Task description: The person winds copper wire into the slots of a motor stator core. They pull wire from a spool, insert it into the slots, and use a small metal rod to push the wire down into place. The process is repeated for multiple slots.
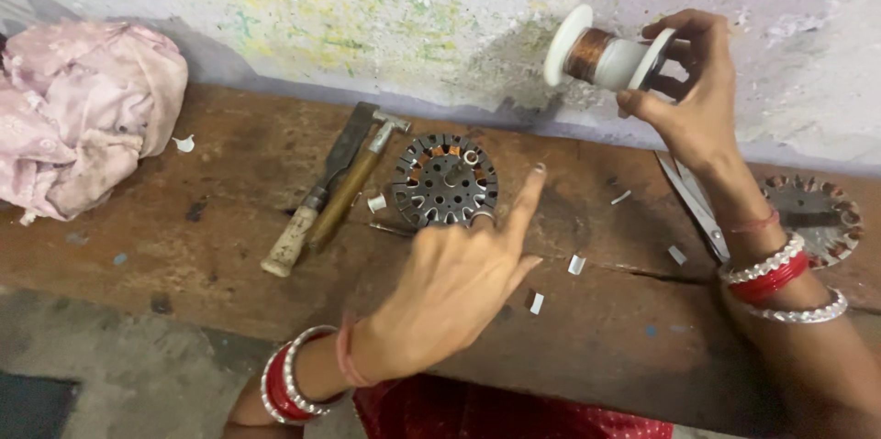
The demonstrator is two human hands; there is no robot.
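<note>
My right hand [695,95] holds up a white spool [607,57] wound with copper wire, raised in front of the wall. My left hand [456,283] hovers over the wooden bench [184,237] with fingers bent and the little finger stretched out; whether it pinches the thin wire I cannot tell. Just beyond it lies a round slotted metal stator core [445,180] with some copper winding in its slots. Both wrists wear red and white bangles.
A hammer [353,184] and a wooden-handled chisel [319,193] lie left of the core. Scissors [693,205] and a second round metal plate [817,214] lie at the right. A pink cloth bundle [83,113] sits far left. Small white paper bits scatter the bench.
</note>
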